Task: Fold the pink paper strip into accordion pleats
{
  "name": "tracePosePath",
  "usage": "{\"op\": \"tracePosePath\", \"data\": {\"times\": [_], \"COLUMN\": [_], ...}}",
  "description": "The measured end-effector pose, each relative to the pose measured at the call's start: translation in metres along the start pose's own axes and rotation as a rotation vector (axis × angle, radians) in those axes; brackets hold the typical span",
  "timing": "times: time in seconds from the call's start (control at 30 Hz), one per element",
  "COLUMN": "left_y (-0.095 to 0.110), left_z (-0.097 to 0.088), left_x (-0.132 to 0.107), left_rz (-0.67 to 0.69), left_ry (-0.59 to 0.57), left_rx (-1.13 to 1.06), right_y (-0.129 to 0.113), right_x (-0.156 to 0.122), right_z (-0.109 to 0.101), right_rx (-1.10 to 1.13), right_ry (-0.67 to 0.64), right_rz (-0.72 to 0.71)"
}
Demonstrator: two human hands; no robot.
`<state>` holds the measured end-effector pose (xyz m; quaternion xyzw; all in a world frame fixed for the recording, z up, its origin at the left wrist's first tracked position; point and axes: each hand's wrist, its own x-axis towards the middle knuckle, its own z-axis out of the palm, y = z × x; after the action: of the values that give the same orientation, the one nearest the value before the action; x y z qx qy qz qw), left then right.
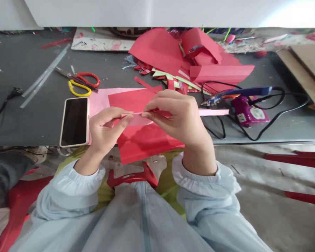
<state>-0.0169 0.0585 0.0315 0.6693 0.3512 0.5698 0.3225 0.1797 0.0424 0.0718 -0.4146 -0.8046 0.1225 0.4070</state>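
Observation:
Between my two hands is a narrow pink paper strip point(214, 112), held level above the table; its long end sticks out to the right past my right hand. My left hand point(105, 127) pinches the strip's left end between thumb and fingers. Close beside it, my right hand point(175, 117) pinches the same strip, its fingers curled and partly hidden. Beneath them lies a red paper sheet point(149, 141), hanging over the table's front edge, on top of a pale pink sheet point(101, 98). A phone point(75, 121) with a dark screen rests left of my left hand.
Scissors point(80, 84) with red and yellow handles lie at the left, near clear plastic sticks point(46, 75). Red paper scraps point(162, 52) pile up at the back. On the right are a blue glue gun point(241, 91), its black cord, a purple packet point(249, 112) and cardboard point(304, 75).

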Motion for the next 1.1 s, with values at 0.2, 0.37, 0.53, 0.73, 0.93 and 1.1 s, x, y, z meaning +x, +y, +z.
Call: {"op": "tracePosePath", "data": {"times": [0.2,0.37,0.53,0.73,0.93,1.1], "left_y": [-0.001,-0.002,-0.003,-0.001,0.003,0.003], "left_z": [-0.001,-0.002,-0.003,-0.001,-0.004,-0.013], "left_x": [0.001,0.000,0.000,0.001,0.003,0.009], "left_rz": [0.039,0.022,0.063,-0.037,0.004,0.021], "left_ry": [-0.018,0.007,0.017,-0.053,-0.154,-0.088], "left_rx": [0.005,-0.047,-0.041,0.011,0.066,0.080], "right_y": [0.000,0.001,-0.001,-0.002,-0.002,0.003], "right_x": [-0.001,-0.001,-0.001,-0.001,-0.001,-0.004], "right_z": [-0.001,-0.001,-0.003,0.002,0.002,-0.006], "right_rx": [-0.015,-0.018,-0.005,-0.066,-0.062,-0.063], "right_ry": [-0.010,-0.007,-0.028,-0.039,-0.111,-0.128], "right_rz": [0.000,0.003,-0.001,-0.007,0.007,0.080]}}
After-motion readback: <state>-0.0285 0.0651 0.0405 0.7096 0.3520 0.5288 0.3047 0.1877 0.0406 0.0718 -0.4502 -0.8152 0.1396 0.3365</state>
